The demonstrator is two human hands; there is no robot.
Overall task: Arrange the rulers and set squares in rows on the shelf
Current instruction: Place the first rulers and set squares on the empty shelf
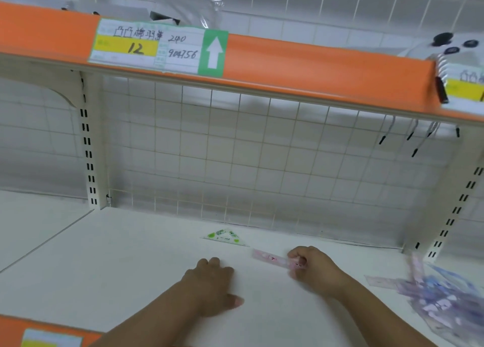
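A green-printed set square [224, 237] lies flat near the back of the white shelf [131, 255]. Just right of it a pink ruler [271, 259] lies slanted, and my right hand [313, 266] pinches its right end. My left hand [213, 285] rests palm down on the shelf board, fingers bent at the tips, thumb spread out to the right, holding nothing. A loose heap of purple and blue rulers and set squares [437, 291] sits at the right of the shelf.
A wire grid panel [235, 163] backs the shelf. An orange-edged upper shelf [314, 69] with a price label [157, 46] hangs overhead. Slotted uprights [87, 147] stand left and right. Black-tipped hooks [413, 139] hang at upper right.
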